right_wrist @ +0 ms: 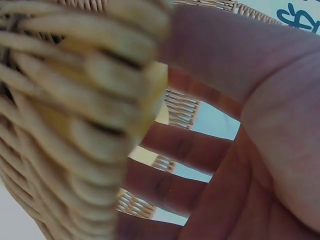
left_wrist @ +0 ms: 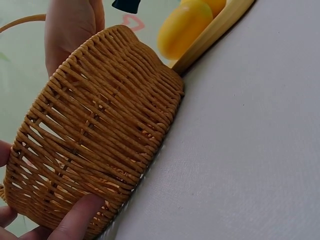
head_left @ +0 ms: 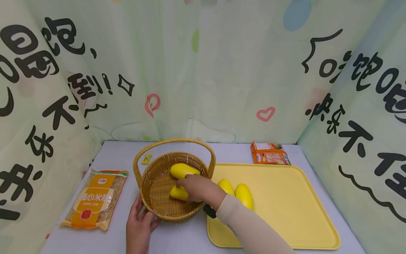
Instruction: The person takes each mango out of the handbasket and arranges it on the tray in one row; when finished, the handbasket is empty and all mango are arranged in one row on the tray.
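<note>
Currently, yellow fruits (head_left: 184, 170) in the basket (head_left: 158, 192).

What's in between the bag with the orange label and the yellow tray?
The head view shows the wicker basket there, with mangoes in it; the left hand touches its side, the right hand is inside.

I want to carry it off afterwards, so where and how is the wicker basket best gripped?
Probably at the top of its handle, from above: that thin arch stands over the wicker basket's open mouth, clear of the yellow fruits inside.
</note>
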### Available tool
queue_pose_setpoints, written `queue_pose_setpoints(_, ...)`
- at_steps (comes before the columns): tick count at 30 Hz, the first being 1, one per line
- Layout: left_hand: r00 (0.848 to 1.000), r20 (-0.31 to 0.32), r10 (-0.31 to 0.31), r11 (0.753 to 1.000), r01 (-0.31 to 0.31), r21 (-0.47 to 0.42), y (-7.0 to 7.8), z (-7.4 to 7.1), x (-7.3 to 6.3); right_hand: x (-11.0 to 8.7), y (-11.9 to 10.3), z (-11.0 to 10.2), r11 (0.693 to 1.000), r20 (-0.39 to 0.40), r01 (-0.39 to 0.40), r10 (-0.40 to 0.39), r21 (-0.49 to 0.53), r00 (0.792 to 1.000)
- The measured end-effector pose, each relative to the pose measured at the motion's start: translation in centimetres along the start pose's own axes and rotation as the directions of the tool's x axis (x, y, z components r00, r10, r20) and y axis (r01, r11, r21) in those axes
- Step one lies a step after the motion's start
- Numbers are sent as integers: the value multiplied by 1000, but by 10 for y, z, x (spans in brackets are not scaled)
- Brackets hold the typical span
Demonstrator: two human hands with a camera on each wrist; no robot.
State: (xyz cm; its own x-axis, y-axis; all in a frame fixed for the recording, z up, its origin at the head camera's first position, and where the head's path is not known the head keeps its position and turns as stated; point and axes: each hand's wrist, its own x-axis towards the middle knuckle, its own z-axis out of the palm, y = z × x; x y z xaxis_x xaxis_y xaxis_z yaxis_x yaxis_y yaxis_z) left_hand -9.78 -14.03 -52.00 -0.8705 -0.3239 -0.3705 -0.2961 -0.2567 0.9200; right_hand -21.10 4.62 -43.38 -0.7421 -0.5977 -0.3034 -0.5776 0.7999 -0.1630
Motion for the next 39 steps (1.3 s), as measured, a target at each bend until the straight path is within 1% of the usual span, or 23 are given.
queue_pose_setpoints(6,1000,2,7,1000,-7,-3,-1,-1,-1,-2,-1,5,1000,-8,-6,6,10,1000)
queue_pose_setpoints(13,1000,2,1,1000,-1,2,-3,-2,1,-2,2,11,1000,-34,20,-20,10,999)
queue_pose_setpoints(17,1000,1,-6,1000,6,6,-3,-1,2,-3,5,16,998,-30,33,-31,49,999)
queue_pose_setpoints(20,1000,1,-8,1000,8,6,-4,-1,3,-4,7,19,997,-42,48,-45,61,998)
queue_pose_setpoints(26,1000,1,-10,1000,10,2,-3,-1,1,-6,10,22,997,-71,65,-62,33,996)
queue_pose_setpoints(30,1000,-2,-8,1000,8,7,-3,-1,1,-7,13,21,996,-97,47,-39,77,994)
queue_pose_setpoints(33,1000,-1,-4,1000,4,9,-2,-1,1,-9,16,19,990,-134,52,-35,128,990)
queue_pose_setpoints(39,1000,-7,-4,1000,4,12,-2,0,1,-18,20,12,970,-209,115,-69,217,976)
